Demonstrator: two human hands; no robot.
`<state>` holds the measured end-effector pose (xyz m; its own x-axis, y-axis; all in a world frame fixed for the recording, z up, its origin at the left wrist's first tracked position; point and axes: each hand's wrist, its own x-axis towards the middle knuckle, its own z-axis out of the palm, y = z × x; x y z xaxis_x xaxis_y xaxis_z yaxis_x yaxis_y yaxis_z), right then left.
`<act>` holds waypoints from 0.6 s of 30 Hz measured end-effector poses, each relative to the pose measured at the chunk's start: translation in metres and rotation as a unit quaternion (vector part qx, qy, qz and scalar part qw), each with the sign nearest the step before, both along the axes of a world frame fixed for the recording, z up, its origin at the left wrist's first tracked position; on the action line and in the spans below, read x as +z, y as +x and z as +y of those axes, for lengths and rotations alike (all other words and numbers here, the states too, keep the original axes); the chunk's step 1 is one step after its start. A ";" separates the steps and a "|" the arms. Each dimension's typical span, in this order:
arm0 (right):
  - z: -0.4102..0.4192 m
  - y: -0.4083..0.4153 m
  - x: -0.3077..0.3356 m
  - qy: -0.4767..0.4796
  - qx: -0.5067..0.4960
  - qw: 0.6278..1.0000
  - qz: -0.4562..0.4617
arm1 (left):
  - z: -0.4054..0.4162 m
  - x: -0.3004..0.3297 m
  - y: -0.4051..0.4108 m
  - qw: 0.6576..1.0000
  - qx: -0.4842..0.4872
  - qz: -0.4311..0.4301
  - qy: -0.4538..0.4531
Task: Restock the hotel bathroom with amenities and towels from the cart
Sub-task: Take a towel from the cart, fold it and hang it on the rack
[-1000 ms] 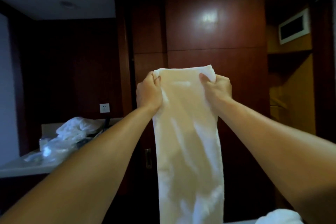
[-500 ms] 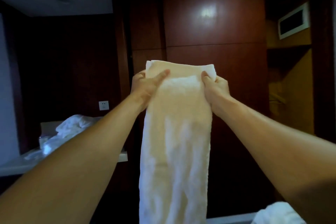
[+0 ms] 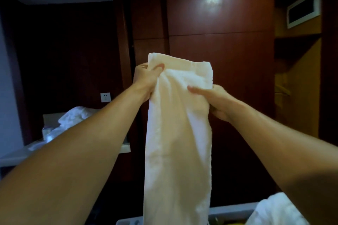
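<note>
A long white towel [image 3: 178, 151] hangs straight down in front of me, folded lengthwise. My left hand [image 3: 146, 78] grips its top left corner at chest height. My right hand [image 3: 214, 100] holds the towel's right edge lower down, below the top hem, with fingers pinching the cloth from the side. The towel's lower end drops out of view at the bottom edge, in front of the pale rim of the cart [image 3: 234, 210].
A second white towel [image 3: 278, 210] lies bunched at the bottom right. A light counter [image 3: 16, 155] at the left carries crumpled white linen [image 3: 76, 115] and plastic-wrapped items. Dark wooden doors [image 3: 219, 42] stand ahead; an open closet [image 3: 300, 82] is at the right.
My right hand has slid down from the towel's top corner to its right edge. The left hand keeps the top corner, and the top hem now tilts down to the right.
</note>
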<state>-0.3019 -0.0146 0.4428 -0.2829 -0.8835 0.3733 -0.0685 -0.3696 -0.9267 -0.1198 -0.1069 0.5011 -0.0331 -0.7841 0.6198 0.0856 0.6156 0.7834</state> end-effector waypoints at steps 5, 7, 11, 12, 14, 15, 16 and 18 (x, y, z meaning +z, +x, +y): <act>-0.014 -0.001 -0.008 -0.018 -0.060 0.997 -0.046 | 0.002 -0.006 0.005 1.000 -0.010 0.013 -0.001; -0.019 0.005 -0.002 -0.032 -0.100 0.994 -0.020 | 0.000 -0.008 0.007 0.999 -0.021 0.027 0.035; -0.025 0.007 -0.009 -0.035 -0.114 0.993 0.018 | -0.016 -0.012 0.008 0.998 -0.025 0.009 0.058; -0.026 0.006 -0.014 -0.040 -0.107 0.993 0.024 | -0.019 -0.014 0.008 0.997 -0.035 0.008 0.062; -0.030 0.003 -0.019 -0.060 -0.113 0.991 0.032 | -0.023 -0.017 0.008 0.996 -0.060 -0.003 0.071; -0.031 0.002 -0.019 -0.070 -0.125 0.989 0.038 | -0.023 -0.018 0.009 0.994 -0.071 -0.017 0.077; -0.033 0.002 -0.019 -0.078 -0.134 0.987 0.042 | -0.023 -0.018 0.010 0.993 -0.076 -0.035 0.085; -0.035 -0.001 -0.015 -0.080 -0.140 0.986 0.047 | -0.026 -0.017 0.013 0.990 -0.084 -0.058 0.096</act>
<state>-0.3032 -0.0498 0.4277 -0.4643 -0.7038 0.5376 -0.2714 -0.4648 -0.8428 -0.1071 -0.1327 0.4837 -0.2347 -0.8650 0.4435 0.0764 0.4384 0.8955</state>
